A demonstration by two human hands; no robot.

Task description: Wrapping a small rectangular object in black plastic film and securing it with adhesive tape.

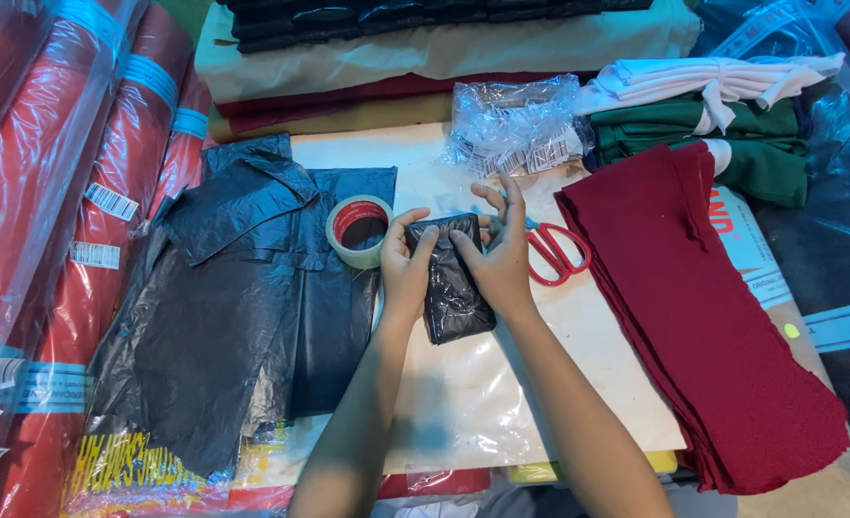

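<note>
My left hand [404,269] and my right hand [501,261] grip a small parcel wrapped in black plastic [452,288] from both sides, thumbs pressed on its top end. It rests on a white work surface [473,403]. A roll of clear tape with a red core [359,230] lies just left of my left hand. Red-handled scissors [557,253] lie right of my right hand.
Black plastic bags [243,297] are spread out on the left. A stack of dark red cloth pieces [703,317] lies on the right. Clear bags with labels [516,125], folded green and white garments [712,125] and red wrapped bundles [51,221] surround the surface.
</note>
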